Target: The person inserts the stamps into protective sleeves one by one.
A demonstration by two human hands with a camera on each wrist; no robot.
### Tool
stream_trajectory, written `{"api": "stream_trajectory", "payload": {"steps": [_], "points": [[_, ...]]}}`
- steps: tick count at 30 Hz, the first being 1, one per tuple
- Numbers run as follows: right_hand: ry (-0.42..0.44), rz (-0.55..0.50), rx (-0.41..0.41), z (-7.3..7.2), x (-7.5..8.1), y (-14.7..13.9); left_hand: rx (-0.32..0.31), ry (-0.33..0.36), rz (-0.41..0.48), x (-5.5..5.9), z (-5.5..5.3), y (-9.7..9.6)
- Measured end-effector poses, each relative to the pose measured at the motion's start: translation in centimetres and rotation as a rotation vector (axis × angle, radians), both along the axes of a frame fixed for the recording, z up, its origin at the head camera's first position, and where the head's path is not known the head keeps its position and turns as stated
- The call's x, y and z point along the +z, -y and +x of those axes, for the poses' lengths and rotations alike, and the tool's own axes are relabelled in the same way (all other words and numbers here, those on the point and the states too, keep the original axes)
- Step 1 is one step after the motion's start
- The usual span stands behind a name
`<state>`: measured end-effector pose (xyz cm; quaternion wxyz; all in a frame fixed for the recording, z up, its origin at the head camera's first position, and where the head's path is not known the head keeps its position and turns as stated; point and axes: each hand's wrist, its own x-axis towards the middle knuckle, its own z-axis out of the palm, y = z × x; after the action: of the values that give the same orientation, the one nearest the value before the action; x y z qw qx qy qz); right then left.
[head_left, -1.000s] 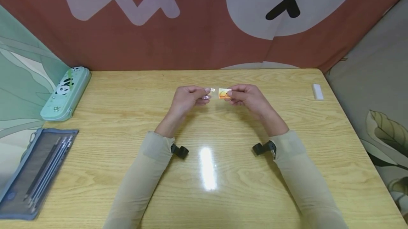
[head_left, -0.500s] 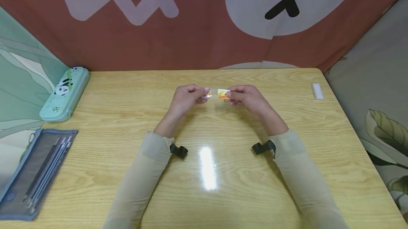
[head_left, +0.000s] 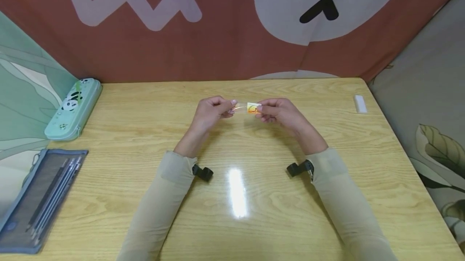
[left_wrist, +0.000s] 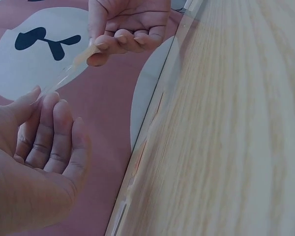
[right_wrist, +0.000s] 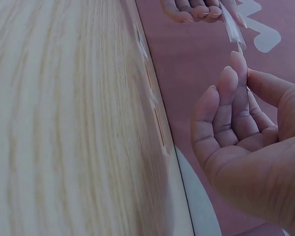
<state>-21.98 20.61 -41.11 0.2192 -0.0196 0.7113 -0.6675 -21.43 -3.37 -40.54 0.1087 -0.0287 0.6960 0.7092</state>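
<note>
A small packet (head_left: 252,108) spans the gap between both hands above the far part of the table. Its right end is printed yellow and orange, and its left part is clear, shiny plastic film. My left hand (head_left: 213,110) pinches the clear end between thumb and forefinger. The printed end sits between the thumb and fingers of my right hand (head_left: 281,112). In the left wrist view the clear film (left_wrist: 64,77) runs slanting from one hand to the other. The right wrist view shows the film (right_wrist: 232,27) edge-on; fingers hide both ends.
On the wooden table (head_left: 145,123) a mint panda pencil case (head_left: 74,108) lies at the far left. In front of it is a blue-edged mesh pouch (head_left: 43,200) with several pencils. A white eraser (head_left: 360,104) lies far right. A red curtain (head_left: 225,51) hangs behind.
The crumpled, glinting bit at my left fingertips now shows as clear film drawn straight toward the printed end. Both hands keep their pinch and have barely moved.
</note>
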Motion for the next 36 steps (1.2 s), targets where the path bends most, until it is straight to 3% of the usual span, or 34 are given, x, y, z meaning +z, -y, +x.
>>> {"api": "stream_trajectory", "payload": {"steps": [8,12,22,28,36], "points": [[-0.009,-0.01,0.003,0.0,0.1,-0.3,0.006,-0.009,0.026,0.1,0.1,0.1],[-0.012,-0.036,-0.008,0.2,0.4,-0.6,0.012,-0.001,0.093,0.1,0.1,0.1],[-0.051,-0.155,-0.096,0.7,1.5,0.4,-0.046,0.096,0.268,0.3,0.1,0.2],[-0.063,-0.212,-0.115,0.9,1.7,0.7,-0.044,0.088,0.245,0.4,0.0,0.2],[-0.068,-0.126,-0.073,0.9,1.5,1.0,-0.006,0.0,0.173,0.2,0.1,0.1]]}}
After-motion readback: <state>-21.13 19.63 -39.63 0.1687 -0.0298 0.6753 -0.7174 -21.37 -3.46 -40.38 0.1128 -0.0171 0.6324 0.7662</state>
